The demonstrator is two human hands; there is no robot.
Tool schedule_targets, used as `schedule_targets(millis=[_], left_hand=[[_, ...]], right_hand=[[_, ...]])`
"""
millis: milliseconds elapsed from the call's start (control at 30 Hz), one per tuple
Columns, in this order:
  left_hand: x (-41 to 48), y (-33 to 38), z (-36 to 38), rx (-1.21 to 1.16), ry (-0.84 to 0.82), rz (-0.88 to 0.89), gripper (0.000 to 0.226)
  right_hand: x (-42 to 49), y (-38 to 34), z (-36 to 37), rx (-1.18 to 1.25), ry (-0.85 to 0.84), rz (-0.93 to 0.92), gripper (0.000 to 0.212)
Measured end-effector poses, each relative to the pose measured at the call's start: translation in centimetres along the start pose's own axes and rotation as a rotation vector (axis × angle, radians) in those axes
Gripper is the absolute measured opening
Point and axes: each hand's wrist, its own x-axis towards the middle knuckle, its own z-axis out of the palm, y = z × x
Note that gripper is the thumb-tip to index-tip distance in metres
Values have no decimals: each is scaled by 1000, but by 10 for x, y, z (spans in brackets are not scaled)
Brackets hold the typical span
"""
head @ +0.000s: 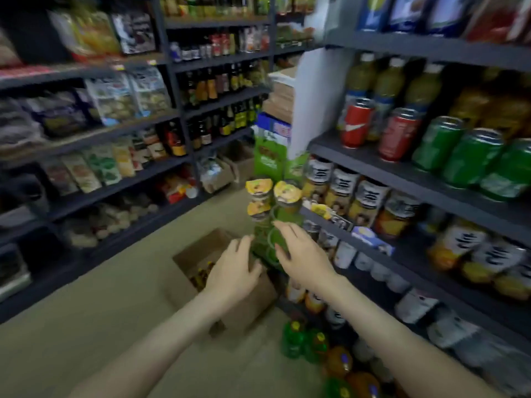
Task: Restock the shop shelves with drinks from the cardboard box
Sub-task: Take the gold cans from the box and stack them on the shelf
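Green, under yellow foil lids, is about all that reads on the cluster of drink bottles [287, 216]: motion blur smears their labels, and their lower halves are hidden behind the two hands. How many bottles make up the cluster cannot be told; three lids show clearly. Faint clear rings seem to join them, though the blur leaves this unsure.

The cluster is held upright in the air above the open cardboard box [244, 308], just beside the front edge of the dark shelves [373, 165] on the right. The box stands on the tan floor [115, 311], and a few dark bottle tops [202, 275] show inside it, partly covered by the left wrist.

Both bare forearms reach forward from the bottom of the view. The left hand [232, 271] clasps the cluster's left side, fingers curved onto it and thumb underneath. The right hand [301, 257] grasps the right side, index finger stretched up along the green plastic and the other fingers curled round it.

Red cans [356, 124] and green cans [459, 153] stand on the shelf above, while more green bottles [293, 340] sit on the floor near the right elbow.
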Motion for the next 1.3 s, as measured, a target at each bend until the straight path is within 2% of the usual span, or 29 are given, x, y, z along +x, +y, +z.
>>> schedule_targets(millis=[200, 467, 567, 700, 867, 1000, 1100, 1200, 1300], left_hand=[[8, -96, -9, 50, -37, -192, 55], [52, -200, 36, 25, -256, -489, 60], [88, -249, 66, -11, -277, -593, 57], [133, -304, 121, -56, -300, -735, 64], [189, -376, 232, -117, -402, -814, 66], [235, -446, 353, -203, -453, -910, 73], [273, -492, 443, -271, -437, -985, 71], [304, -535, 523, -483, -391, -1082, 84], [329, -577, 580, -568, -379, -1141, 91]], right_hand=[[65, -12, 79, 7, -203, 64, 53], [119, 59, 200, 91, -467, 268, 60], [150, 96, 255, 106, -607, 285, 66], [192, 150, 332, 64, -774, 327, 71], [229, 217, 435, 4, -896, 385, 74], [247, 281, 542, 67, -874, 460, 78], [259, 327, 628, 59, -836, 500, 71], [278, 369, 706, 83, -724, 538, 66], [296, 409, 765, 103, -666, 485, 68]])
